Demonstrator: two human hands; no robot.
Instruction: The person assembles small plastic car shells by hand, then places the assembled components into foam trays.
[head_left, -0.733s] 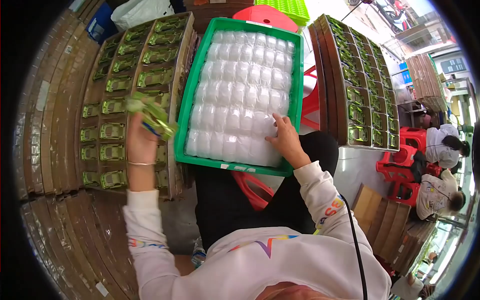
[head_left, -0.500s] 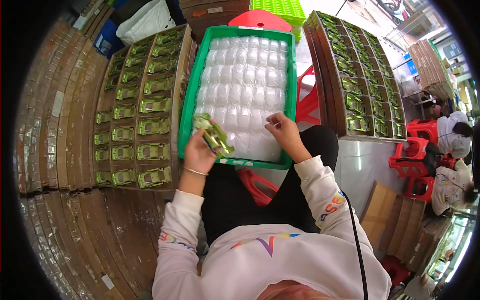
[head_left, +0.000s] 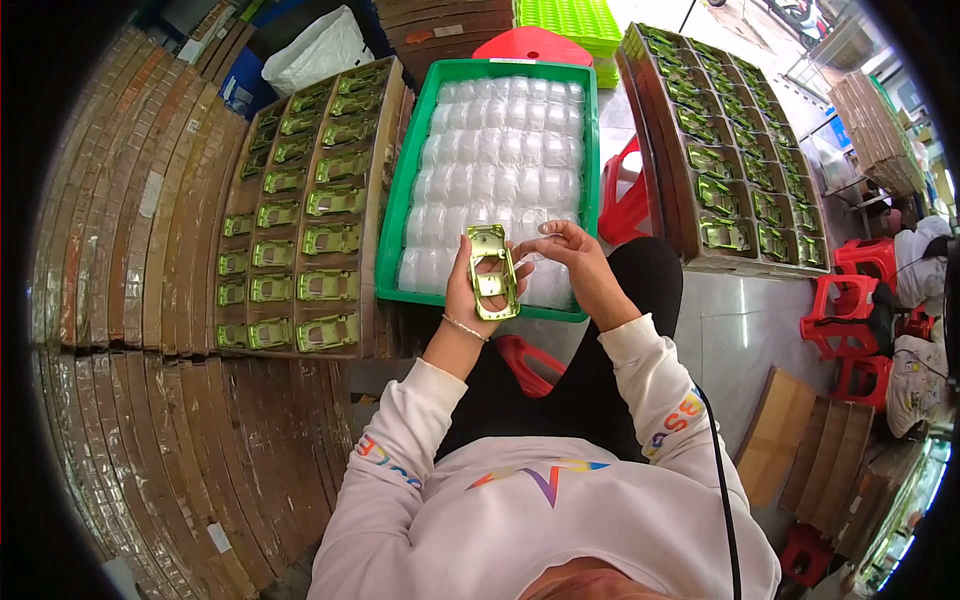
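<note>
My left hand (head_left: 459,292) holds a shiny green toy car body shell (head_left: 487,243), its hollow inside turned up and its length pointing away from me. Close on its right, my right hand (head_left: 583,268) has thumb and forefinger pinched together. Whatever is between those fingertips looks clear and is too faint to make out. Both hands are over the near end of a green tray (head_left: 592,160), which is filled with rows of clear, dome-shaped plastic pieces (head_left: 490,150).
Divided cardboard boxes of green car shells flank the tray, one left (head_left: 375,200) and one right (head_left: 690,235). Stacked cardboard (head_left: 130,220) lines the far left. A red stool (head_left: 622,200) stands beside the tray. People sit at the far right. A black cable (head_left: 718,460) crosses my right sleeve.
My left hand has moved right with the car shell and turned its hollow side up. My right hand has shifted slightly, so the hands are closer together. The view has shifted a little.
</note>
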